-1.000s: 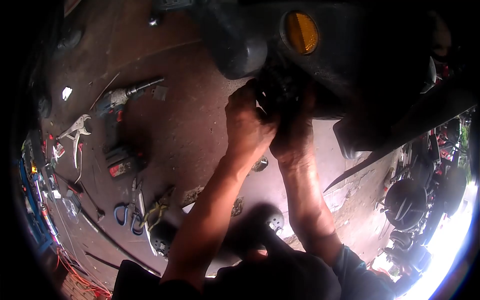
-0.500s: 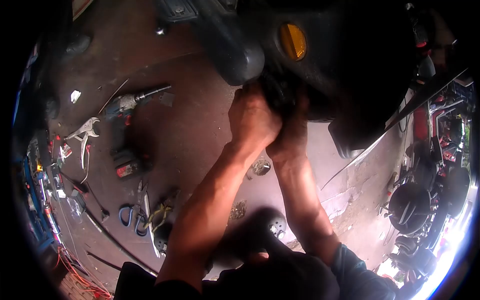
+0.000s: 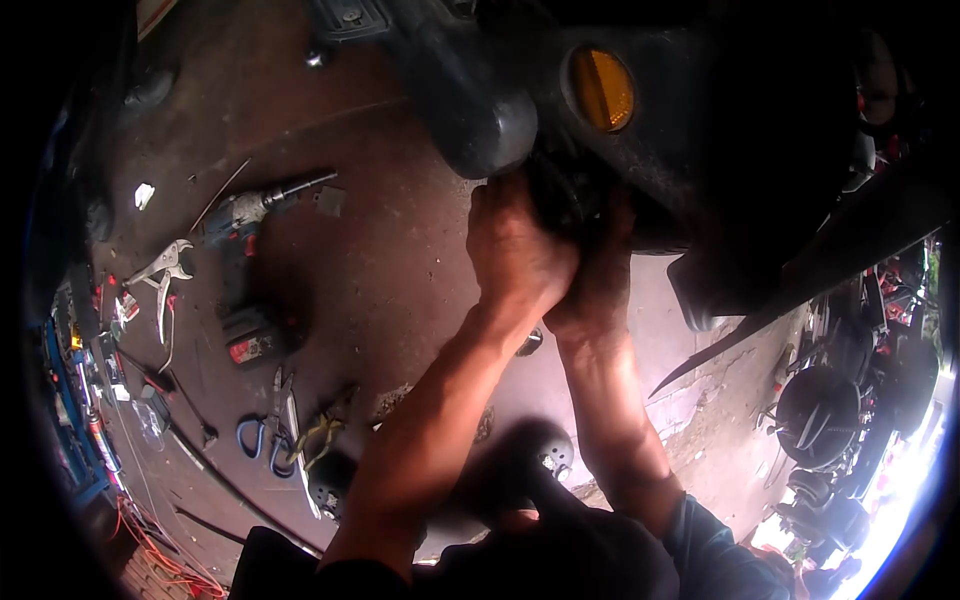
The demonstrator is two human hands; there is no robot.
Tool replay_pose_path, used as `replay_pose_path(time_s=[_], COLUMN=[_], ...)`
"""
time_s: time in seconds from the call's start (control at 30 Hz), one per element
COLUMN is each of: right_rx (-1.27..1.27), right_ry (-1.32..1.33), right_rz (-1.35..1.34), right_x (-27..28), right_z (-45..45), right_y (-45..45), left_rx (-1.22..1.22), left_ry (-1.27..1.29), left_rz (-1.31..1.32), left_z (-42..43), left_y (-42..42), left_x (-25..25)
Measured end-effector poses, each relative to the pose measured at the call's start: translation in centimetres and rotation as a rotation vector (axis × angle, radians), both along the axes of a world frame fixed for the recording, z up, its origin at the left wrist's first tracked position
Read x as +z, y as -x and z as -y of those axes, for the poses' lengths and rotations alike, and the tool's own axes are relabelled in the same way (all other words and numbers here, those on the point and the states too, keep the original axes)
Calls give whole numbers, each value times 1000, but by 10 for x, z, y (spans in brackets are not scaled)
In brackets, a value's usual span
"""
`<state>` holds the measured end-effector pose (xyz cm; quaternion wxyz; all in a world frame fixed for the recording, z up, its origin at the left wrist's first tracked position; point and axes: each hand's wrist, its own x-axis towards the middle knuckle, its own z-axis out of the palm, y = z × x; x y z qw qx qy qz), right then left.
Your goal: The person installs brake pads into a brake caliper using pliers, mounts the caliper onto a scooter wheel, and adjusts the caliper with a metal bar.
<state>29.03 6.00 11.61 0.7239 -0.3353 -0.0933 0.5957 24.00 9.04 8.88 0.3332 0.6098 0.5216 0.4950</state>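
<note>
Where the orange reflector (image 3: 603,90) sits: I see the dark vehicle part (image 3: 563,188) just below.
Left hand (image 3: 515,243): raised to that part; I cannot tell whether it grips.
Right hand (image 3: 597,280): just beside the left, partly shadowed, hold unclear to me.
Floor (image 3: 375,280): a drill (image 3: 247,212) lies to the left.

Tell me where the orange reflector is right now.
In the head view, the orange reflector is near the top, right of centre, on the dark panel, above the right hand.
</note>
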Motion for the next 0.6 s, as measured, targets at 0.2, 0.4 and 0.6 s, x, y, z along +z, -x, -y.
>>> replay_pose_path(time_s=[0.2,0.4,0.6], right_rx=[-26,-55,45], right_ry=[66,175,-20], right_rz=[55,144,116], right_x=[7,20,5], right_z=[1,7,-3], right_y=[0,6,-7], left_rx=[61,-41,72], left_ry=[-74,63,-107], left_rz=[-22,-38,-69], left_z=[2,4,1], left_y=[0,13,0], left_x=[4,29,4])
